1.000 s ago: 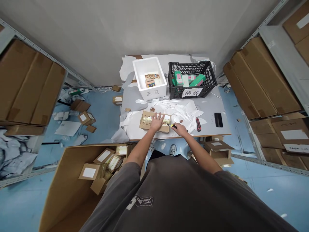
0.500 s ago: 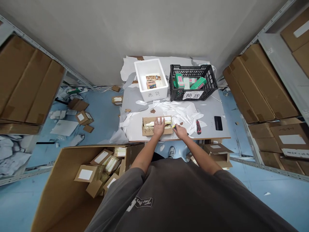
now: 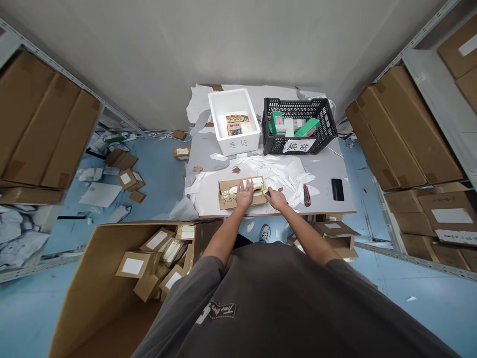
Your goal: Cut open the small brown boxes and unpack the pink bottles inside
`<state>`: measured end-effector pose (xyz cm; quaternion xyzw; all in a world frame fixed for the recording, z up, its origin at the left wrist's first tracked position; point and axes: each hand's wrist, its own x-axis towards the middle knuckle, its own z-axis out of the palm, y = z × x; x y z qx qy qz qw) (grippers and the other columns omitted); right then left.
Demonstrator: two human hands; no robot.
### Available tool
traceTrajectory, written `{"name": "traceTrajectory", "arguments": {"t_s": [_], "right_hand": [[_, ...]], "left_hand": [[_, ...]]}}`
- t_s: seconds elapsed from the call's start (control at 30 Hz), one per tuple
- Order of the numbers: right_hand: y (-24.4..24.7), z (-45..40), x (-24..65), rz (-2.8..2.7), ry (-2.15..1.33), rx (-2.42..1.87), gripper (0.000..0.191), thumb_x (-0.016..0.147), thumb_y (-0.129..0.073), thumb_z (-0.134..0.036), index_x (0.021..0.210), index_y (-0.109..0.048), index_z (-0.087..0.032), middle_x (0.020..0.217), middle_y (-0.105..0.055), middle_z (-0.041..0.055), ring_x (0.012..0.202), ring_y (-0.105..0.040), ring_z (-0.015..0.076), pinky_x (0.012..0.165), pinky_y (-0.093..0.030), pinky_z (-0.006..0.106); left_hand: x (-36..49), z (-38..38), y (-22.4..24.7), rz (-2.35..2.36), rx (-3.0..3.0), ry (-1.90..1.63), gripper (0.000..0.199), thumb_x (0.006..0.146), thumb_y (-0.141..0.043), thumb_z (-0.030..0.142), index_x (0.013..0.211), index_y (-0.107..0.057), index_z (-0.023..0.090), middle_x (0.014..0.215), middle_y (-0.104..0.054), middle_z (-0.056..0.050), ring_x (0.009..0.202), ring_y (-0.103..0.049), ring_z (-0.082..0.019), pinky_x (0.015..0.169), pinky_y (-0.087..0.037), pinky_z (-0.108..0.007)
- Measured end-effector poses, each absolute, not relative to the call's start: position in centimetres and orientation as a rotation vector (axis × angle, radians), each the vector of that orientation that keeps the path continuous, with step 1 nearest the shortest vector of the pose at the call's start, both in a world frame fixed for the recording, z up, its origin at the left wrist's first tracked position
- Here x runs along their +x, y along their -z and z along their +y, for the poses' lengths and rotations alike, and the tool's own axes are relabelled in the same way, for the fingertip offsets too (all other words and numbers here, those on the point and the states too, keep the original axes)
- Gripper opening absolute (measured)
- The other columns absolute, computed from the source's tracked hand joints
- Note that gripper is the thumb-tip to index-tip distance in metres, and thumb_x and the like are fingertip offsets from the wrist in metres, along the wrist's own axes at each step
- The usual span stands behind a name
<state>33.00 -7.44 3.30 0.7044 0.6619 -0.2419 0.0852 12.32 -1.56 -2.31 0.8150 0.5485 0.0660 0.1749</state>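
Note:
A small cardboard box [image 3: 228, 200] lies near the front edge of the table, with shiny yellowish tape along its top, a white label and black handwriting. My left hand [image 3: 245, 194] rests flat on the box with its fingers spread. At the box's right end, my right hand [image 3: 276, 199] is closed around a yellow and black utility knife [image 3: 266, 192], whose tip is at or close to the box. The blade itself is too small to make out. To the right lies a red and black tool [image 3: 306, 195], apart from both hands.
Behind stand a white foam box [image 3: 238, 145] holding small packets and a black plastic crate [image 3: 300, 104] with green boxes. Torn white paper [image 3: 276, 171] litters the table. A phone [image 3: 337, 190] lies at right. A large carton [image 3: 97, 278] of parcels stands at lower left; shelves flank both sides.
My right hand has shifted slightly left and up with the utility knife. The small box is turned a little, its right end higher. My left hand stays on it.

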Motion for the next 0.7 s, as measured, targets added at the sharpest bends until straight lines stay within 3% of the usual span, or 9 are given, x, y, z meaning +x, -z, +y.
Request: {"name": "traceTrajectory", "arguments": {"t_s": [0.33, 0.7], "right_hand": [[-3.2, -7.0, 33.5, 1.997, 0.664, 2.048, 0.04, 0.12, -0.037, -0.051, 0.141, -0.053, -0.021, 0.13, -0.076, 0.0166, 0.113, -0.074, 0.0302, 0.086, -0.047, 0.034], [-2.3, -6.6, 32.8, 1.971, 0.693, 2.133, 0.039, 0.119, -0.04, -0.05, 0.142, -0.054, -0.021, 0.133, -0.075, 0.0166, 0.115, -0.073, 0.0306, 0.091, -0.048, 0.035]], "left_hand": [[12.4, -1.5, 2.5, 1.592, 2.332, -0.184, 0.055, 0.115, -0.043, 0.031, 0.165, -0.056, 0.016, 0.17, -0.053, -0.017, 0.167, -0.037, -0.04, 0.135, -0.03, -0.061], [12.6, -1.6, 1.4, 1.611, 2.241, -0.171, 0.055, 0.114, -0.042, 0.029, 0.166, -0.054, 0.015, 0.171, -0.052, -0.019, 0.169, -0.033, -0.038, 0.138, -0.024, -0.061]]}}
